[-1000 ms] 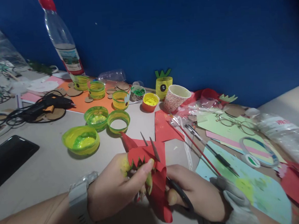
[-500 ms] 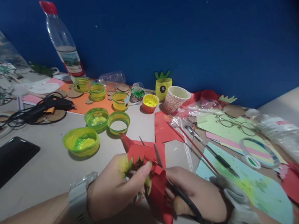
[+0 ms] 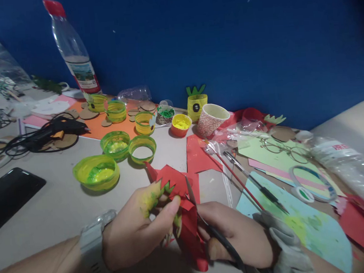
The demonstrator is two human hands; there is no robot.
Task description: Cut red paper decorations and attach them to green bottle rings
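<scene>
My left hand (image 3: 144,226), smeared with yellow and green paint, is closed on a sheet of red paper (image 3: 189,236). A small green spiky piece (image 3: 168,188) lies against the paper at the fingertips. My right hand (image 3: 235,232) grips black-handled scissors (image 3: 222,238). Their blade points up and away, along the red paper just right of my left thumb. The second blade is mostly hidden by the paper. More red paper (image 3: 202,154) lies on the table beyond the hands.
Green-and-yellow painted rings and bowls (image 3: 97,173) stand ahead to the left. Also left are a phone (image 3: 14,198) and a glue gun (image 3: 53,131). A paintbrush (image 3: 237,178), a pen (image 3: 260,185), glasses (image 3: 282,148) and tape (image 3: 312,181) lie right, near plastic bottles.
The scissor blades, spread apart before, have come together, with one blade now showing. The red paper and green piece have turned slightly in my left hand. The view has shifted a little.
</scene>
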